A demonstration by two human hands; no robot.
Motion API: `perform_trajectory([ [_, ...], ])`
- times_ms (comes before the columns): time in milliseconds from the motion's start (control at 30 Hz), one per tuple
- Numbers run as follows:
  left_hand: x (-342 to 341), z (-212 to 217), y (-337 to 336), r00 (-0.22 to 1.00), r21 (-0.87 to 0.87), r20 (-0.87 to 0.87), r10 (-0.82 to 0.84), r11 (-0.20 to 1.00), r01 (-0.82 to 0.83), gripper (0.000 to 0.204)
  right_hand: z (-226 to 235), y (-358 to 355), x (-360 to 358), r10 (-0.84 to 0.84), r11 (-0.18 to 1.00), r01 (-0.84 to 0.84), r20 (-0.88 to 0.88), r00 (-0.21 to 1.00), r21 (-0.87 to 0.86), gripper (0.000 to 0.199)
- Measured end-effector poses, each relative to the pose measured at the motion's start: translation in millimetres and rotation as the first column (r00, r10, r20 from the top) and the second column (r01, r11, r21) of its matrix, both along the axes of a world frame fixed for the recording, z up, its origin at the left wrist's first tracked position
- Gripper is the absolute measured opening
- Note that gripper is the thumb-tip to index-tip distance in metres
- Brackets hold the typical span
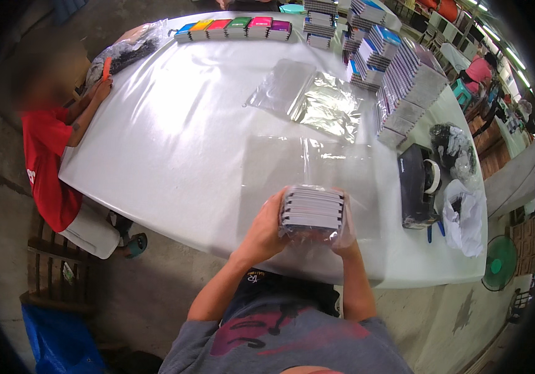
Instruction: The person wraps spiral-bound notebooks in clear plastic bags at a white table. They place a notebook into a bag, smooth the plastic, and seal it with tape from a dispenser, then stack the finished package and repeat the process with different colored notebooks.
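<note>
Over the near edge of the table, both my hands hold a stack of small spiral notebooks (313,210) wrapped in clear plastic. Its white page edges face up toward me. My left hand (267,227) grips the left side, fingers wrapped round it. On the opposite side my right hand (346,240) is closed on the wrapped stack, partly hidden behind the plastic film. Beneath and beyond the stack, a clear plastic sheet (267,165) lies flat on the white tabletop (149,156). Farther off rest clear plastic bags (287,84), with shinier, crinkled film (330,106) beside them.
To the right stand a black tape dispenser (412,187), blue handles (440,229), a white plastic bag (464,215) and tall notebook stacks (408,90). Colourful notebooks (238,26) line the far edge. A person in red (49,156) sits left, holding something orange (106,67).
</note>
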State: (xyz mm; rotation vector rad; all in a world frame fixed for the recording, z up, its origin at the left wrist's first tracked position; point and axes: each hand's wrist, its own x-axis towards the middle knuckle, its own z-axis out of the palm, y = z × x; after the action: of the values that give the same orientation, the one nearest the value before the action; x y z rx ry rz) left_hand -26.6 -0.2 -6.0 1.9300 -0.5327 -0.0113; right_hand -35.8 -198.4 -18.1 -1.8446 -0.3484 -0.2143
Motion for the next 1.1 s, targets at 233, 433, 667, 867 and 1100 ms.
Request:
perform_trajectory([
  [233,17.7,70.9,15.5,0.883,-0.09,0.464,0.073,0.995,-0.035,0.066,69.2,-8.0,24.3,0.112,0.98,-0.161,0.336,0.935,0.122,0.076],
  [433,44.9,104.9,22.6,0.808,-0.279,0.59,0.01,0.941,0.193,0.031,109.2,-15.2,28.2,0.153,0.983,-0.114,0.301,0.941,-0.144,0.021],
  [667,35.3,26.4,49.1,0.997,-0.432,0.07,0.036,0.902,-0.002,0.142,44.2,-28.4,7.7,-0.084,0.925,0.033,0.118,0.989,0.378,0.124],
  [867,8.5,14.6,-13.4,0.999,-0.414,0.018,-0.042,0.909,0.046,0.144,30.1,33.6,-3.0,0.004,0.925,0.02,-0.065,0.998,0.378,0.146],
  [1100,5.3,37.5,-21.7,0.996,-0.319,0.09,-0.015,0.947,0.043,0.15,48.3,28.2,-1.1,-0.089,0.948,0.102,-0.058,0.994,0.302,0.144],
])
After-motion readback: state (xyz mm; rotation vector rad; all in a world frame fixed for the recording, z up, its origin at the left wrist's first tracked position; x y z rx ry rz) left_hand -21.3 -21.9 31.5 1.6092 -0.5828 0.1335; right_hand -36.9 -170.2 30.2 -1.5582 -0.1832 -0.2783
